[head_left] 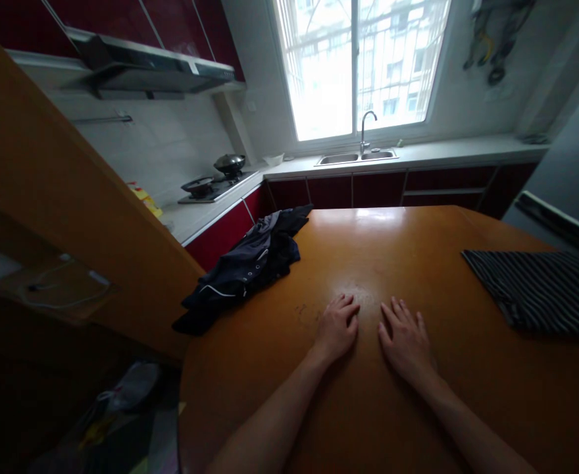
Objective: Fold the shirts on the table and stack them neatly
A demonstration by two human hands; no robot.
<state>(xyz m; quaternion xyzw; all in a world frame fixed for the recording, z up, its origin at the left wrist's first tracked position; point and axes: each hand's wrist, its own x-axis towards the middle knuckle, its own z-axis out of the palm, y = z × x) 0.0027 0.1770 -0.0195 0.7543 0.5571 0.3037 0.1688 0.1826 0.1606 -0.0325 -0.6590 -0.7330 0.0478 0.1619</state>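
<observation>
My left hand (337, 327) rests palm down on the brown wooden table (393, 257), fingers slightly curved and apart, holding nothing. Beside it on the right, my right hand (406, 337) lies flat with its fingers spread, also without anything in it. A narrow strip of tabletop separates the two hands. Crumpled dark clothing (250, 263), navy and black with a white trim line and several small round rings, lies along the table's left edge, nearest my left hand. To the right of my right hand is a folded black cloth with grey stripes (551, 289).
Beyond the table, a white counter (442, 150) holds a steel sink (341, 158) with a tall faucet (363, 135). Pans (229, 164) stand on the stove (220, 189) at the left. A wooden partition (87, 184) borders the table's left side; a grey appliance (570, 164) stands at right.
</observation>
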